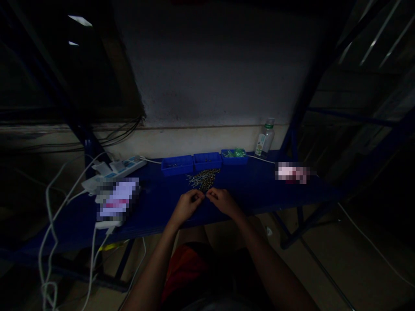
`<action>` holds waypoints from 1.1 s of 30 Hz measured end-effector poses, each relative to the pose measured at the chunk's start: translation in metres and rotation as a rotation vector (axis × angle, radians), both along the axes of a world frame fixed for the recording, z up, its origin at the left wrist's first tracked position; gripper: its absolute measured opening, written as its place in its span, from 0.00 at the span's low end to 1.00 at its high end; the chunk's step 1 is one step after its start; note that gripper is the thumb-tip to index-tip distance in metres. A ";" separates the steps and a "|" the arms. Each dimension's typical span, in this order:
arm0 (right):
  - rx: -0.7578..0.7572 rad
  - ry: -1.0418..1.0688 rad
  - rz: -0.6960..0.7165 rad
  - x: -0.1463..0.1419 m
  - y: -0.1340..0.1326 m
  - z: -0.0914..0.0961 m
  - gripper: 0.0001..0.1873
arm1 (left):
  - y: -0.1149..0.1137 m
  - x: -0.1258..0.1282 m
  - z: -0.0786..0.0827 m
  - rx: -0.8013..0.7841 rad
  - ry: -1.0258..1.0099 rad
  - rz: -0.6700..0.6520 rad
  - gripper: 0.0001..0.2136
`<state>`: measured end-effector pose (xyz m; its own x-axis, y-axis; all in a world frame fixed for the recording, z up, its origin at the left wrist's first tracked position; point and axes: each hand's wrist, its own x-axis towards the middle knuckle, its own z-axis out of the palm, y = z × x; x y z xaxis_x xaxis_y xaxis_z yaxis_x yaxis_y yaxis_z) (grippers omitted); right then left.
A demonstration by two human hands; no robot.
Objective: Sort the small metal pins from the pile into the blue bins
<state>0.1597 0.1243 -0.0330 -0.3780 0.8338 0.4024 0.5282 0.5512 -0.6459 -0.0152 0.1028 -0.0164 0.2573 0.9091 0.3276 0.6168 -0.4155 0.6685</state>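
Three bins are set in a row at the back of the table (259, 192): the left bin (177, 165), the middle bin (207, 161) and the right bin (234, 156). A pile of screws (203, 177) is spread just before the middle bin. A bottle (265, 138) is stood right of the bins, against the wall. A power strip (125, 166) is laid left of them. The left hand (188, 206) and right hand (224, 201) are placed before the pile, with a small part (205, 195) pinched between them.

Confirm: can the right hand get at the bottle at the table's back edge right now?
Probably yes. Bare blue table lies between the right hand and the bottle; only a thin cable crosses it. Fingers pinch a small part, though.
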 end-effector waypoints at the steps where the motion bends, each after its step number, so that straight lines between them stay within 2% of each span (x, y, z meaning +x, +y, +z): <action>1: -0.002 -0.005 0.013 0.000 0.000 0.000 0.07 | -0.001 0.000 0.001 -0.001 -0.017 -0.007 0.09; 5: -0.027 -0.009 0.054 -0.001 -0.001 0.001 0.06 | -0.003 0.002 0.004 -0.005 -0.059 -0.010 0.08; 12: -0.026 0.014 0.016 -0.001 -0.002 0.002 0.07 | -0.002 0.002 0.001 -0.055 -0.199 0.097 0.05; 19: 0.010 0.035 -0.013 0.000 -0.002 0.004 0.10 | 0.001 0.000 -0.003 -0.024 -0.122 0.049 0.11; 25: -0.005 0.038 0.018 0.000 -0.004 0.005 0.10 | 0.002 -0.001 -0.003 0.014 -0.046 -0.019 0.13; 33: -0.010 0.082 0.049 0.001 0.001 -0.002 0.09 | 0.003 -0.001 -0.004 -0.006 -0.045 0.022 0.13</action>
